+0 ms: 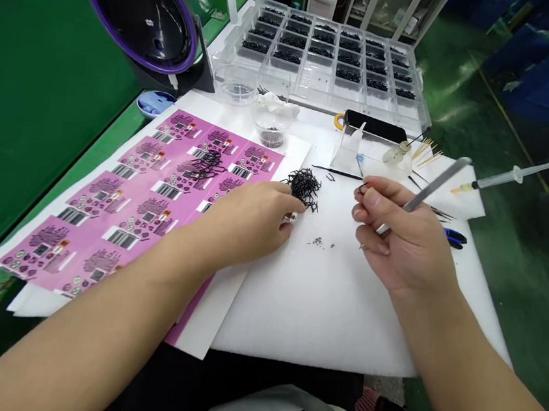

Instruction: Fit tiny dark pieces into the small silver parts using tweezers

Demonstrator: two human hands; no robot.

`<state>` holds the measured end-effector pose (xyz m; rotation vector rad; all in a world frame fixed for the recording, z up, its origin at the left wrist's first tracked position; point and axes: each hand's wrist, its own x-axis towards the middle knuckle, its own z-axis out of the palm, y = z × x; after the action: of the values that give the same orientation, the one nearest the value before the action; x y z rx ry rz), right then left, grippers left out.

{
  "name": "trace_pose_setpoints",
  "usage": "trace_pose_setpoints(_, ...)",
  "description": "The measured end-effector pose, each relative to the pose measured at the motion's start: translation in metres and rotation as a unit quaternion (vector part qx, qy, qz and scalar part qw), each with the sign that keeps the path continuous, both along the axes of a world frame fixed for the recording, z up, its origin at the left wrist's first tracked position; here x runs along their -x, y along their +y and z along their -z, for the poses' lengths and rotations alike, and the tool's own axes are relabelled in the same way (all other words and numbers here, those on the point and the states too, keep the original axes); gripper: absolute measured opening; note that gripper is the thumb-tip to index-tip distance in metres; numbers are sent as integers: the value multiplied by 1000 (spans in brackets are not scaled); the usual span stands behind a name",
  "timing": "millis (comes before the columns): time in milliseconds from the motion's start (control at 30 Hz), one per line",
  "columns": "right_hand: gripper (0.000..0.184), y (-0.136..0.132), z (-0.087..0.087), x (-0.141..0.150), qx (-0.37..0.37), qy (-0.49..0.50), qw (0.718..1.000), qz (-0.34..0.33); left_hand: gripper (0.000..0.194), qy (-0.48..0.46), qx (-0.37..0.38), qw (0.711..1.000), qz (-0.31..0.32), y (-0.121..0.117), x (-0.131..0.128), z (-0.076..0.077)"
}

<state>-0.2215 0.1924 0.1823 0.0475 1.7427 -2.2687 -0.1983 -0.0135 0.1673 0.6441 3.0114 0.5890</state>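
Head view, looking down on a work surface covered by a white foam sheet (pixel 323 302). Left hand (pixel 248 219) lies palm down on the foam, its fingertips pinching a small pale bead-like piece (pixel 293 218) at the edge of a heap of tangled black wire parts (pixel 304 187). Right hand (pixel 399 235) is raised just above the foam, fingers curled around a grey slender tool (pixel 436 183) whose handle slants up and to the right; thumb and forefinger pinch a tiny dark part (pixel 362 188) at the fingertips. A few black specks (pixel 318 241) lie on the foam between the hands. To the left, pink printed label sheets (pixel 132 203) overlap the white paper, with some black parts resting on them. Beyond the hands stand a clear cup (pixel 273 127), toothpicks (pixel 424 152), a syringe (pixel 507 178) and a clear compartment tray (pixel 329 57) filled with black parts. A round purple-rimmed lamp (pixel 140 11) stands at the far left. The surface has a green edge (pixel 64 157); the floor at right is green too.
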Motion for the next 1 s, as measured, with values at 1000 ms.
trace_pose_setpoints(1000,52,35,0,10,-564,209,790,-114,28,39,207,915,-343,-76,-43,-80)
